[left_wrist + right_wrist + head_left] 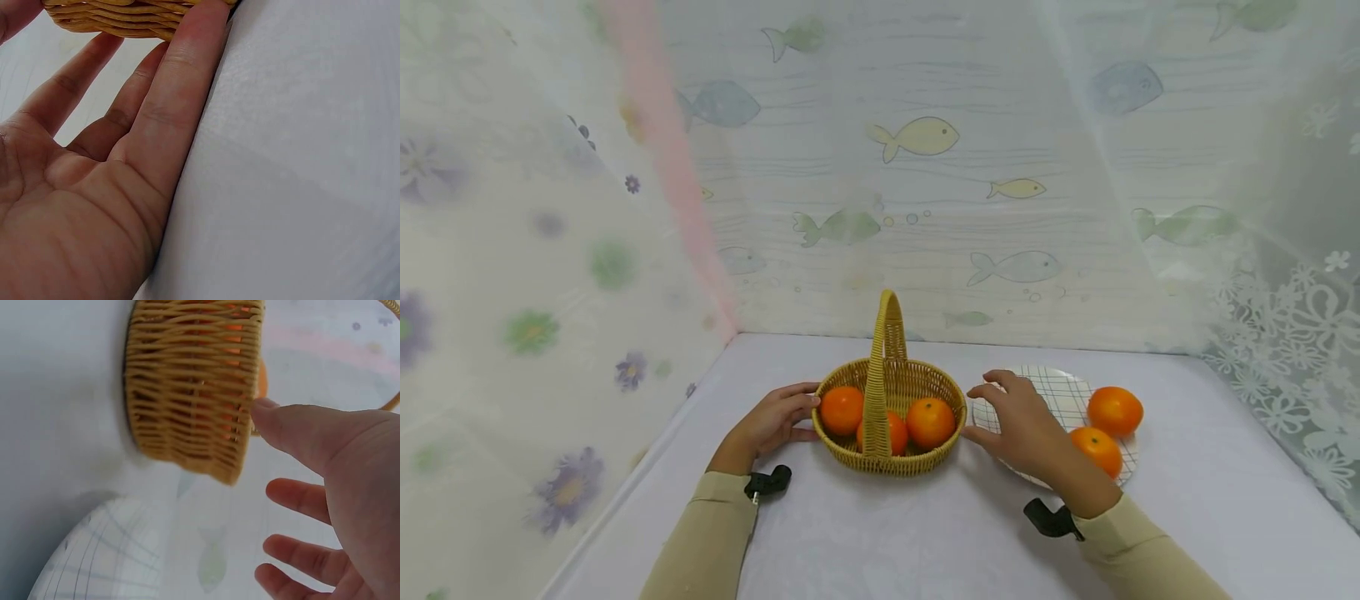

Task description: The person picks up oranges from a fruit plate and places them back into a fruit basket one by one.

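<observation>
1. The left hand [772,423] rests on the tablecloth [880,533] at the left side of the wicker basket [889,414]. Its fingers [181,81] are straight and relaxed, and their tips touch the woven wall. It grips nothing.
2. The right hand [1021,427] is at the right side of the basket, spread wide with the fingers apart. The thumb [284,428] meets the basket wall near the rim. The other fingers are in the air and hold nothing.
3. The basket stands upright between the two hands, handle [883,367] vertical. It contains three oranges: one left of the handle [841,409], one behind the handle base [893,433], one right of the handle [930,422].
4. Right of the basket, touching or just beside it, lies a checked plate [1060,392]. Two more oranges rest on its far side from the basket: one at the rim [1115,411], one nearer the person [1097,450].
5. Risk, judged: contact is by fingertips only. An uneven push from either side could slide or tilt the basket, and the oranges could roll out.
6. Risk, judged: the right wrist hovers over the plate. A backward motion could strike the nearer orange there and roll it off the rim.
7. Risk, judged: the plate crowds the basket. Shifting the basket rightward could ride it onto the plate edge.
8. Markings: no brand, label or legible writing is visible. The backdrop curtain [925,167] behind the basket carries only printed fish.
</observation>
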Available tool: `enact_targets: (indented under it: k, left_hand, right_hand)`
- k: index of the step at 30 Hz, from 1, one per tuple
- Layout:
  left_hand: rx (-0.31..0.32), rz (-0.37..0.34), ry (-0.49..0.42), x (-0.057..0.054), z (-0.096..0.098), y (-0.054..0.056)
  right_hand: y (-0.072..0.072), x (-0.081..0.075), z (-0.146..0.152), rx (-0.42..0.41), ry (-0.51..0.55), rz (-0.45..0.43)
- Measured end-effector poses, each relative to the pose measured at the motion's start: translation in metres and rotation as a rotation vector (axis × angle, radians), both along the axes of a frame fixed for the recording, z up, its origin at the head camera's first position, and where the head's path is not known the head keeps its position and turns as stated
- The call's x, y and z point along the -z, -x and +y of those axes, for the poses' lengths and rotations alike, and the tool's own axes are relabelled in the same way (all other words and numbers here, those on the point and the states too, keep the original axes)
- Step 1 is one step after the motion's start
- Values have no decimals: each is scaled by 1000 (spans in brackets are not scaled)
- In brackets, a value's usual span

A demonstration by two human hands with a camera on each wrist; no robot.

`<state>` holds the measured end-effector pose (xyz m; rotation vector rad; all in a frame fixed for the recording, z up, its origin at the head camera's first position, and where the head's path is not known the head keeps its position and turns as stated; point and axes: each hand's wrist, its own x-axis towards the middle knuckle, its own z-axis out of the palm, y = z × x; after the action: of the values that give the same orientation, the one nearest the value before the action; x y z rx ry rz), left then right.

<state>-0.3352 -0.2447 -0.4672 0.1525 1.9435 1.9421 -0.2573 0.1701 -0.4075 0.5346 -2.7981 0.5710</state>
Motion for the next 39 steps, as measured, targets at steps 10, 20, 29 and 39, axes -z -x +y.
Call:
enact_targets:
  k: [10,20,29,39]
  left_hand:
    - [3,8,-12,2,-1,1]
    - [-9,-2,-2,3,0,1]
    - [-2,8,-12,0,0,0]
    - [-6,3,-9,0,0,-1]
  right_hand:
    - [-15,5,39,61,-112,107]
    - [-28,6,68,97,-134,141]
    - [-35,13,87,120,-107,122]
    - [-41,16,102,174,7,-37]
